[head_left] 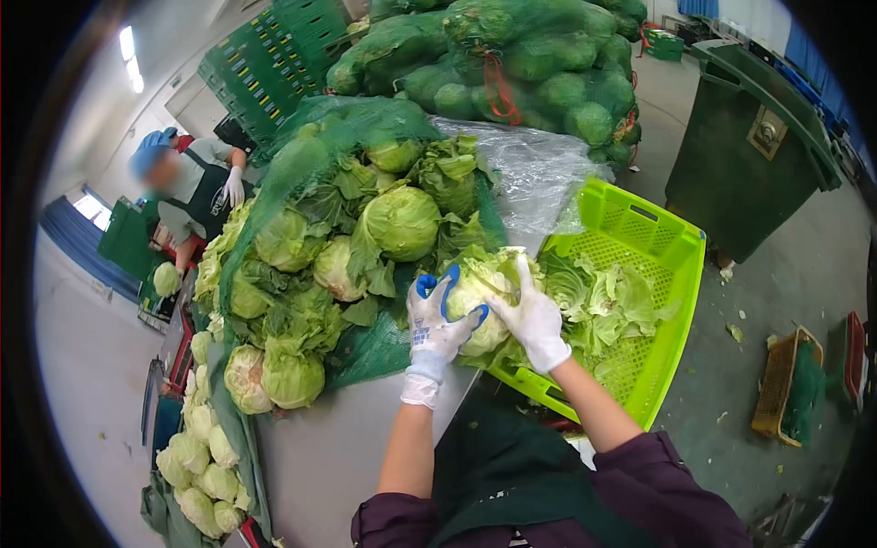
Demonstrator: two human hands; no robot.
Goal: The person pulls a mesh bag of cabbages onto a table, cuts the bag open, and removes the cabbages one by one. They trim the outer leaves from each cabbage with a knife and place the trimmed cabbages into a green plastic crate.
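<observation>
Between my two gloved hands is a head of cabbage (470, 290), pale green with loose leaves at its top. My left hand (437, 321), in a white glove with blue on the fingers and thumb, grips its left side. The right side is held by my right hand (532, 321), in a white glove, with the index finger pointing up along the leaves. Under and beside the cabbage stands a bright green crate (687, 301) with torn-off cabbage leaves (607, 306) in it. To the left, several untrimmed cabbages (399, 224) spill from a green mesh bag (320, 119) on the table.
Peeled cabbages (196, 452) are piled at the lower left. Clear plastic sheeting (530, 164) lies behind the crate. Full mesh sacks (539, 64) are stacked at the back, a dark green bin (731, 155) at right. A co-worker (196, 178) stands at left.
</observation>
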